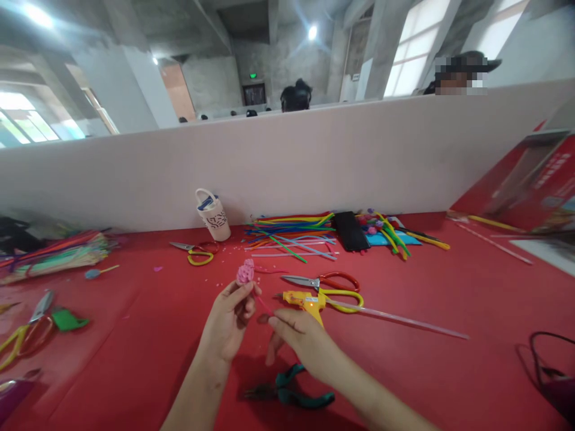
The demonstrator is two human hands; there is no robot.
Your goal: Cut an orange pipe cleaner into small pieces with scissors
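Observation:
Between the thumb and fingers of my left hand (231,314) is a pink flower (245,272) that looks bent from fuzzy craft wire. My right hand (299,335) pinches a thin pink strand (264,305) that runs up toward the flower's base. Just beyond my right hand lies a yellow glue gun (305,299), with a clear glue stick (404,321) reaching out to the right from it. Scissors (332,284) with red and yellow handles rest against the gun. Below my hands lie teal-handled pliers (291,392), their jaws pointing left.
Several coloured pipe cleaners (291,233) lie by the white partition (278,161), beside a black pouch (351,231). A cream cup (214,218) and a second pair of scissors (197,251) are left of them. More scissors (33,326) lie far left; a dark cable (534,353) curls at right.

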